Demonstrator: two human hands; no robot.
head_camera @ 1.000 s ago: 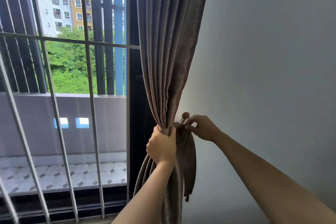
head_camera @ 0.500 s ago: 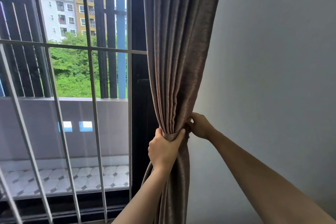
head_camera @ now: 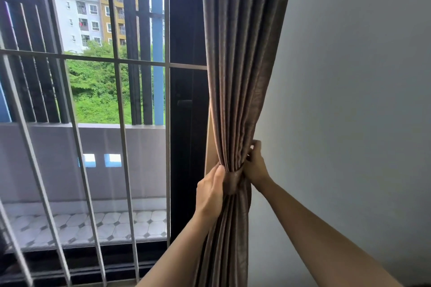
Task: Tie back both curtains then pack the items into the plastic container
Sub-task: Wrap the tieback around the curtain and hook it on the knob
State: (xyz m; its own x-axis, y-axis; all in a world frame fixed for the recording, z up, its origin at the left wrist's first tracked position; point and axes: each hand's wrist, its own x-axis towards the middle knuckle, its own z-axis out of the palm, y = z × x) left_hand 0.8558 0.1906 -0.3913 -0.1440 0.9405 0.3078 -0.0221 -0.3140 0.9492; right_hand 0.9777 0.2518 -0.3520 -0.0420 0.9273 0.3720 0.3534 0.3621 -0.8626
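Grey wall (head_camera: 349, 100) and barred window (head_camera: 93, 123) flank the brown curtain (head_camera: 238, 77), which hangs at the window's right edge. Its long axis runs near vertical, leaning slightly from upper right to lower left. The pleats converge to a narrow waist and flare below, presumably gathered for tying back. The left hand (head_camera: 210, 191) clenches the waist from the window side, holding the gather. The right hand (head_camera: 255, 165) pinches the curtain's wall-side edge. A tie-back band (head_camera: 232, 180) seems to cross between them; its fastening is hidden.
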